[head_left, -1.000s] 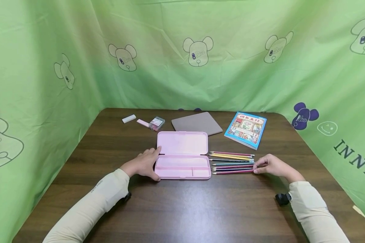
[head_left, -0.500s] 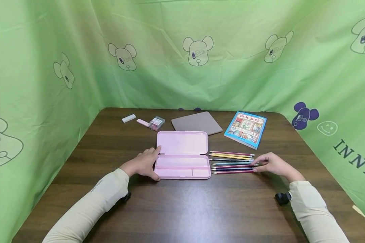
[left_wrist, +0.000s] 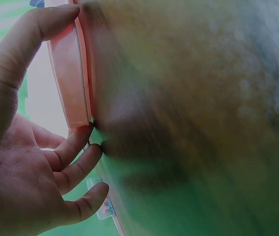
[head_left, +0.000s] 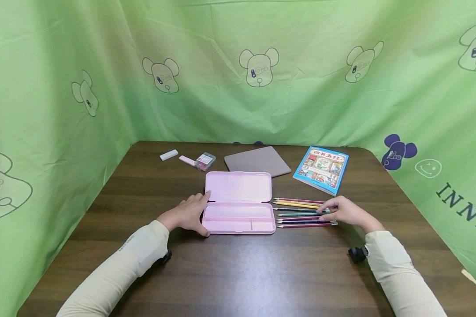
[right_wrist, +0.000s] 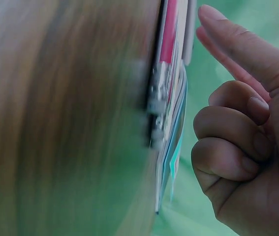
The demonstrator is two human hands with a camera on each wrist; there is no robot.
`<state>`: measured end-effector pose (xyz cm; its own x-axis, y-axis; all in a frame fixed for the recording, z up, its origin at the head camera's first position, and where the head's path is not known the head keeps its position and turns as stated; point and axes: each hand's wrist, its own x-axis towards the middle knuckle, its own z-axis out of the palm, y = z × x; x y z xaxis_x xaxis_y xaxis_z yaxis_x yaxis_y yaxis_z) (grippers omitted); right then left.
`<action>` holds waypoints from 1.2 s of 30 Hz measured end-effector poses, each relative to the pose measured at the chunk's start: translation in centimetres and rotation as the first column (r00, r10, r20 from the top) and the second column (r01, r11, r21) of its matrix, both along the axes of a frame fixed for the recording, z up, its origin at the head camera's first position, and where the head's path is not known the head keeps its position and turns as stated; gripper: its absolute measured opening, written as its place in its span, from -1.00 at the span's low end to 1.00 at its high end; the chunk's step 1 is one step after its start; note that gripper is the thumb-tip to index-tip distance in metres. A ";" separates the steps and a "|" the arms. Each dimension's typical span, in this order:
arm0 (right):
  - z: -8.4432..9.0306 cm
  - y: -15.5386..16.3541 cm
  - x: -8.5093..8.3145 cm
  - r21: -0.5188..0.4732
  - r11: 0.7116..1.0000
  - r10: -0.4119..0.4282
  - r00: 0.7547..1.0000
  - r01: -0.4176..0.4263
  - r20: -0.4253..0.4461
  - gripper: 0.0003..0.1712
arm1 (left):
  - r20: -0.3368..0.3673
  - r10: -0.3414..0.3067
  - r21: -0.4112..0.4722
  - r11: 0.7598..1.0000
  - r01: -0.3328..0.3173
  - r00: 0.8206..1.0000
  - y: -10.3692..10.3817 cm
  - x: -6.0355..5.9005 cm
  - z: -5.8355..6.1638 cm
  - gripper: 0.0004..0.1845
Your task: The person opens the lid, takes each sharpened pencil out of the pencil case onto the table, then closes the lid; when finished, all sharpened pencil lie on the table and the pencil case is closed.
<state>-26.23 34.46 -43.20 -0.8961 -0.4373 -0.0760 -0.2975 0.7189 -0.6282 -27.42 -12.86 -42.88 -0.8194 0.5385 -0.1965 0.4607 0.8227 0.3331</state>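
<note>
A pink pencil case (head_left: 226, 211) lies with its lid up in the middle of the table. My left hand (head_left: 188, 213) holds its left side, thumb at the front corner and fingers near the hinge; the left wrist view shows the thumb on the case wall (left_wrist: 70, 73). Several pencils (head_left: 299, 204) lie side by side to the right of the case, points toward it. Over their right ends is my right hand (head_left: 349, 213), thumb and index finger extended, the other fingers curled. In the right wrist view, the eraser end of a red pencil (right_wrist: 168, 44) shows beside the hand, and nothing is between thumb and index finger.
Behind the case lie a grey flat notebook (head_left: 258, 159) and a blue-edged book (head_left: 321, 167). At the back left are a small clear box (head_left: 205, 161), a pink strip (head_left: 187, 160) and a white block (head_left: 169, 155). Green cloth (head_left: 206, 97) hangs around the wooden table (head_left: 230, 273).
My right hand has shifted left over the pencils, and the front pencils' eraser ends now show beneath it. My left hand stays on the case.
</note>
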 end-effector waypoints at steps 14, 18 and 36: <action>0.3 -3.1 -1.5 -0.043 0.999 0.026 0.999 -0.024 0.045 -0.75 | 0.004 -0.003 0.009 1.000 0.003 1.000 -0.1 0.0 0.1 0.28; 0.4 -3.8 -2.0 0.002 0.999 0.052 0.999 -0.052 0.008 -0.77 | 0.004 0.001 0.000 1.000 -0.001 1.000 -0.1 0.0 0.1 0.28; 1.3 -7.2 -4.1 0.039 0.992 0.122 0.993 -0.122 -0.003 -0.71 | -0.005 0.006 -0.004 1.000 -0.006 1.000 0.1 0.2 0.0 0.29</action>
